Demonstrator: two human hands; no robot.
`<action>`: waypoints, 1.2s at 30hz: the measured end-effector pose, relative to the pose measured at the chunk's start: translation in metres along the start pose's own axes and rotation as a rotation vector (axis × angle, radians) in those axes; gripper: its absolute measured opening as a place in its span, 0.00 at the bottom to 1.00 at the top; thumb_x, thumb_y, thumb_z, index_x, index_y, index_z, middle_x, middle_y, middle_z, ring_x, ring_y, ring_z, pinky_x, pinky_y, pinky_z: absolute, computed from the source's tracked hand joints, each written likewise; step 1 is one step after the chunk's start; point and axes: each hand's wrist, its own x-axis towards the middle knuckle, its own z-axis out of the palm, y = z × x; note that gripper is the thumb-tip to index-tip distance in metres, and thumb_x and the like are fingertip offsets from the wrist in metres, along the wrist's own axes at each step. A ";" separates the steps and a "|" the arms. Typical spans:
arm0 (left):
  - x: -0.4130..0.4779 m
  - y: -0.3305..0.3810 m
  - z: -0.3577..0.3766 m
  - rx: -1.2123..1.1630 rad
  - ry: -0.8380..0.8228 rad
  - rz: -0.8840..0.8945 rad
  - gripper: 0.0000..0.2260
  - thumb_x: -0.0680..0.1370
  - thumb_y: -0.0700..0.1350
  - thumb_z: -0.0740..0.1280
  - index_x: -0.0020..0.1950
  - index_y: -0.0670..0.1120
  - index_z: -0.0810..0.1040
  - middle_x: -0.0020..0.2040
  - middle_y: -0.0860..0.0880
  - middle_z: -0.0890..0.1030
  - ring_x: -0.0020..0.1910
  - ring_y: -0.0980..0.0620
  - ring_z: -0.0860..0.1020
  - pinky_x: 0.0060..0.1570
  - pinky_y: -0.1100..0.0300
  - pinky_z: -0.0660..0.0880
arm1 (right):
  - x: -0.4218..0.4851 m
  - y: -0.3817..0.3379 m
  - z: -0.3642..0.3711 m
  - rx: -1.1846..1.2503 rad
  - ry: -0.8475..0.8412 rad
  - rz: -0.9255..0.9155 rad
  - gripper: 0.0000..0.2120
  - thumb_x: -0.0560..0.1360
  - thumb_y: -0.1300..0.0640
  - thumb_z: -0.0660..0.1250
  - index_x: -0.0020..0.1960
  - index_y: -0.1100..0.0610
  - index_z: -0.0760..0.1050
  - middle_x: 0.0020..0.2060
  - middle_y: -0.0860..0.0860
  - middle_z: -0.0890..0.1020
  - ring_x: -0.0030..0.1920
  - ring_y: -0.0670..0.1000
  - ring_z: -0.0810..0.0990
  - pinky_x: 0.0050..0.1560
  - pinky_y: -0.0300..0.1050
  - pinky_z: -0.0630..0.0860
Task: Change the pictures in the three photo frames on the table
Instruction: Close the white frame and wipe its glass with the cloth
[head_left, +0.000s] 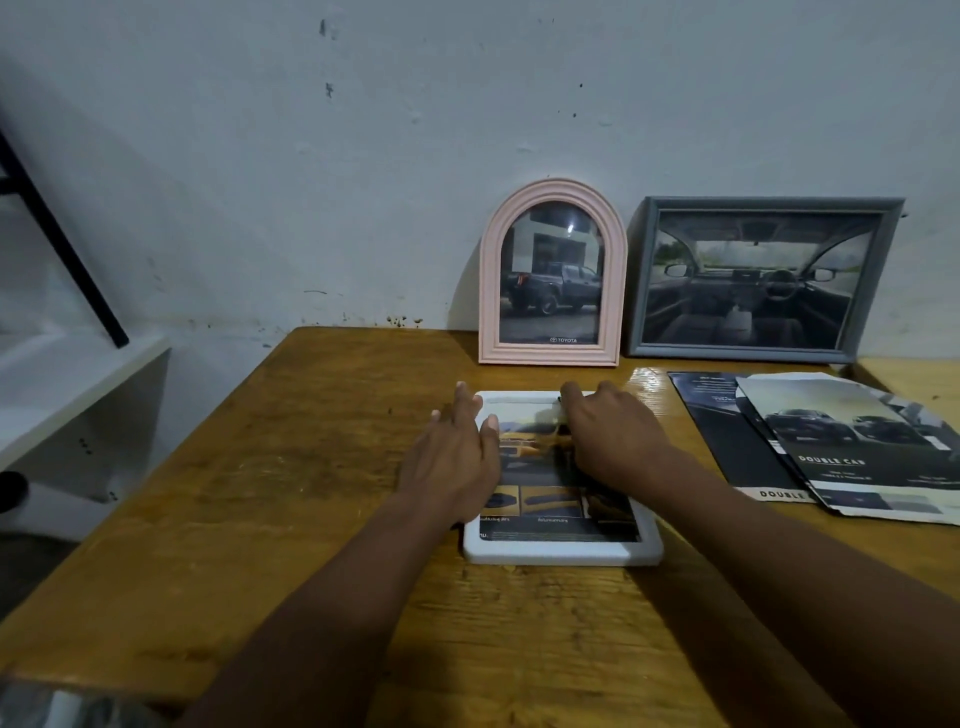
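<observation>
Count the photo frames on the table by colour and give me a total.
Pink frame: 1
Grey frame: 1
White frame: 1
Total: 3

The brown wooden worktop (260, 467) fills the field from 3 to 9 o'clock. A stained white wall (363, 156) stands at 12 o'clock. At 9 o'clock is a white shelf unit (78, 395), with a black slanted bar (57, 236) above it.

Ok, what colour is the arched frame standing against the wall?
Pale pink; the arched frame shows clearly in the head view.
</observation>
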 end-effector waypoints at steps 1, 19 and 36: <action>0.000 0.002 -0.001 0.022 0.001 0.004 0.28 0.86 0.58 0.46 0.84 0.48 0.49 0.83 0.49 0.55 0.81 0.42 0.53 0.76 0.46 0.55 | -0.004 -0.008 0.002 0.013 0.006 0.026 0.20 0.78 0.58 0.63 0.68 0.60 0.64 0.55 0.59 0.80 0.59 0.60 0.74 0.49 0.49 0.71; -0.007 0.003 -0.006 0.004 -0.015 -0.010 0.29 0.85 0.61 0.42 0.84 0.51 0.48 0.83 0.51 0.55 0.82 0.43 0.48 0.78 0.46 0.48 | -0.047 -0.005 -0.012 0.184 -0.023 0.013 0.22 0.76 0.56 0.66 0.68 0.54 0.66 0.55 0.58 0.78 0.53 0.58 0.75 0.46 0.48 0.73; -0.009 0.008 -0.011 0.020 -0.008 -0.018 0.28 0.85 0.59 0.44 0.84 0.50 0.50 0.83 0.49 0.57 0.82 0.42 0.50 0.78 0.46 0.49 | -0.086 -0.005 -0.009 0.341 -0.033 -0.006 0.17 0.80 0.55 0.61 0.67 0.46 0.67 0.57 0.53 0.75 0.56 0.55 0.74 0.52 0.48 0.73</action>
